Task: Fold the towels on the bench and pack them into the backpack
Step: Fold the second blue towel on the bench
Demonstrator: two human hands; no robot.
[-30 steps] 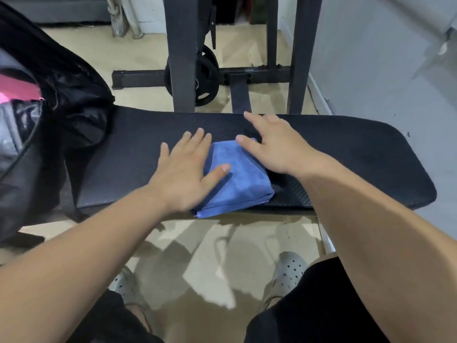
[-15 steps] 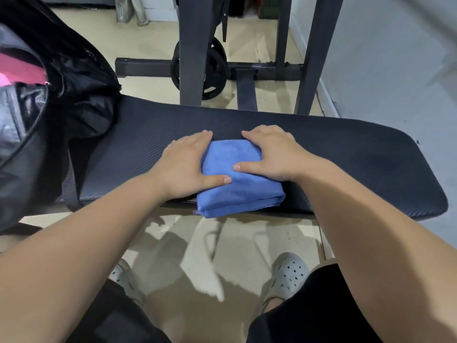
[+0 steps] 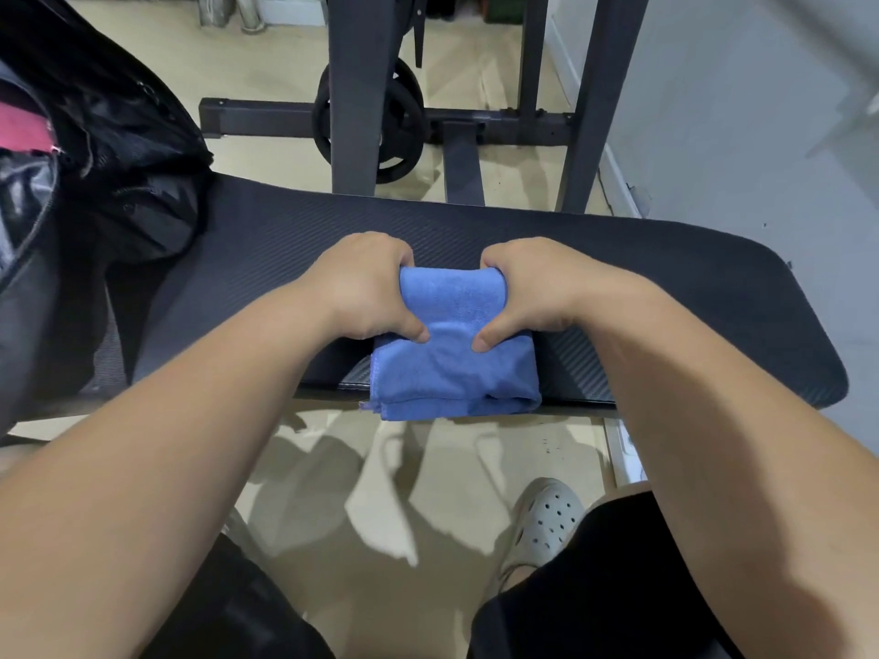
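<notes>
A folded blue towel (image 3: 452, 354) lies at the near edge of the black padded bench (image 3: 666, 287), its front fold hanging slightly over the edge. My left hand (image 3: 366, 287) grips the towel's left side, thumb on top and fingers curled around its far edge. My right hand (image 3: 528, 287) grips the right side the same way. The black backpack (image 3: 95, 149) stands open on the bench's left end, with something pink (image 3: 21, 130) showing inside.
A black rack frame (image 3: 356, 88) with a weight plate (image 3: 399, 121) stands on the beige floor behind the bench. A grey wall (image 3: 761, 111) runs along the right. My legs and a grey perforated shoe (image 3: 547, 516) are below the bench edge.
Both hands went from pressing flat on the towel to curling around its left and right sides. The towel looks narrower and bunched between them.
</notes>
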